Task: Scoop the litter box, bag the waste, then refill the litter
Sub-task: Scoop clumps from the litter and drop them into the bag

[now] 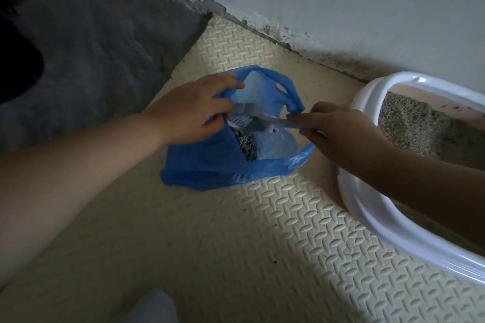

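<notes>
A blue plastic bag (210,165) lies open on the cream mat, with a dark clump of litter waste (248,145) inside. My left hand (191,110) pinches the bag's left edge and holds the mouth open. My right hand (338,134) grips the handle of a pale grey litter scoop (252,119), whose slotted head hangs over the bag's mouth near my left fingers. The white litter box (367,207) stands at the right, with grey litter (409,123) inside.
A cream embossed foam mat (275,231) covers the floor. A pale wall (341,8) with a dirty base runs behind. Bare grey concrete (105,47) lies at the left. Loose litter grains are scattered on the mat near the box.
</notes>
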`<state>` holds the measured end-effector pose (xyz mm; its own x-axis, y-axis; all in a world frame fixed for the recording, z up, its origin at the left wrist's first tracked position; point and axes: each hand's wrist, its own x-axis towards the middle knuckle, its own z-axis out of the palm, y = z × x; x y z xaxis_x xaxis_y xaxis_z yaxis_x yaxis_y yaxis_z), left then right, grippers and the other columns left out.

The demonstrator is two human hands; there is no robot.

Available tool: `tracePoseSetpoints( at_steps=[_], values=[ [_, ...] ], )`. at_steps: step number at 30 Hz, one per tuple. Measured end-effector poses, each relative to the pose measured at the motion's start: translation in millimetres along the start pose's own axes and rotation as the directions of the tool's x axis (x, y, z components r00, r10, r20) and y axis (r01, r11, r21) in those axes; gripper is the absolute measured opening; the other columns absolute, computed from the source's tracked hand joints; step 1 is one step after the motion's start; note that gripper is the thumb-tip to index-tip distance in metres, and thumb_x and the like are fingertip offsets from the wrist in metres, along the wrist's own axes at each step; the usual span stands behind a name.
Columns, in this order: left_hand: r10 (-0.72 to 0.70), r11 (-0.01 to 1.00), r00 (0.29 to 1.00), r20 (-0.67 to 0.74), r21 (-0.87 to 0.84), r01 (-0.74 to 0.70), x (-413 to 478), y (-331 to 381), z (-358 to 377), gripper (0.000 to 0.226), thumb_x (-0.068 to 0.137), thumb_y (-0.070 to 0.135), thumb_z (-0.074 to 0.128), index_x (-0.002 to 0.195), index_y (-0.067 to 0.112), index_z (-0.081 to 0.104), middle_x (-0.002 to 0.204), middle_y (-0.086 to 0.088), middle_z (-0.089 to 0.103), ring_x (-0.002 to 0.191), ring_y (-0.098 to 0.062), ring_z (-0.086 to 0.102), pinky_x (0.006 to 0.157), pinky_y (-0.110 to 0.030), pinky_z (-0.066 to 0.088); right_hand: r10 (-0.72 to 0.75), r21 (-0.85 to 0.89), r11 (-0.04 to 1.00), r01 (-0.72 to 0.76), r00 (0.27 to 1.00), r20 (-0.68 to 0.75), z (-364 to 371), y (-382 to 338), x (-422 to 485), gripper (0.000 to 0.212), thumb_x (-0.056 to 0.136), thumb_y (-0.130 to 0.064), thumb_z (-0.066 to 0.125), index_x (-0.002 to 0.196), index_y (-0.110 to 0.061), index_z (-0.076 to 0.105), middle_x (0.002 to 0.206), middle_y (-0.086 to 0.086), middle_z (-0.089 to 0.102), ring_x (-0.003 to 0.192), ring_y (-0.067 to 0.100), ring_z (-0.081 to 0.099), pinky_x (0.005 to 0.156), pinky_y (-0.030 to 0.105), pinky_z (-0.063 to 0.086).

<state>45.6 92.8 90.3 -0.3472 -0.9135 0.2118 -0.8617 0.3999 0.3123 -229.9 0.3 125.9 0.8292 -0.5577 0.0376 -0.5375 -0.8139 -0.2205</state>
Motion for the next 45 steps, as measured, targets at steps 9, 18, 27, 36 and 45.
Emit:
tracePoseSetpoints(
  at_steps=[9, 18, 27, 36, 45],
  values=[
    [-0.008, 1.000, 1.000, 0.009, -0.001, 0.008, 4, 3, 1, 0.030, 0.088, 0.029, 0.037, 0.083, 0.014, 0.062, 0.144, -0.006, 0.043, 0.141, -0.022, 0.030, 0.093, -0.050, 0.048, 0.034, 0.034, 0.999, -0.035, 0.999, 0.030, 0, 3, -11, 0.037, 0.088, -0.015, 0.059, 0.123, -0.028, 0.063, 0.091, 0.004, 0.061, 0.079, 0.028, 0.063, 0.065, 0.030, 0.044],
    [0.030, 1.000, 0.999, -0.026, 0.006, -0.030, 20, 15, 8, 0.029, 0.090, 0.029, 0.038, 0.089, 0.016, 0.064, 0.142, -0.002, 0.045, 0.138, -0.018, 0.035, 0.087, -0.042, 0.052, 0.297, 0.471, 0.775, -0.421, 0.901, 0.316, -39, 42, -25, 0.023, 0.087, -0.020, 0.066, 0.107, -0.031, 0.071, 0.074, -0.006, 0.071, 0.061, 0.000, 0.060, 0.064, 0.012, 0.046],
    [0.172, 0.978, 0.984, -0.049, -0.108, -0.176, 73, 68, 27, 0.033, 0.092, 0.023, 0.039, 0.111, 0.012, 0.063, 0.142, -0.004, 0.046, 0.130, -0.016, 0.043, 0.091, -0.037, 0.049, 0.311, 0.612, 0.486, -0.624, 0.778, 0.546, -83, 117, -106, 0.042, 0.065, -0.050, 0.077, 0.101, -0.028, 0.074, 0.063, 0.007, 0.061, 0.040, 0.006, 0.037, 0.037, 0.014, 0.031],
    [0.126, 0.964, 0.992, 0.013, -0.238, -0.120, 150, 150, 91, 0.041, 0.091, 0.028, 0.043, 0.128, 0.011, 0.051, 0.142, -0.006, 0.042, 0.130, -0.017, 0.039, 0.102, -0.023, 0.032, 0.615, 0.519, 0.237, -0.821, 0.540, 0.575, -109, 200, -232, 0.083, 0.023, -0.064, 0.087, 0.098, -0.027, 0.075, 0.063, 0.008, 0.060, 0.041, 0.007, 0.037, 0.035, 0.015, 0.027],
    [-0.180, 0.978, 0.938, 0.296, -0.044, 0.202, 180, 188, 141, 0.075, 0.098, 0.042, 0.034, 0.151, 0.012, -0.010, 0.157, 0.000, -0.024, 0.143, -0.014, -0.022, 0.119, -0.044, 0.008, 0.759, 0.315, 0.299, -0.901, 0.425, 0.493, -85, 220, -279, 0.013, 0.089, -0.015, 0.063, 0.096, -0.021, 0.072, 0.059, 0.002, 0.062, 0.051, 0.012, 0.036, 0.048, 0.024, 0.027]
  ],
)
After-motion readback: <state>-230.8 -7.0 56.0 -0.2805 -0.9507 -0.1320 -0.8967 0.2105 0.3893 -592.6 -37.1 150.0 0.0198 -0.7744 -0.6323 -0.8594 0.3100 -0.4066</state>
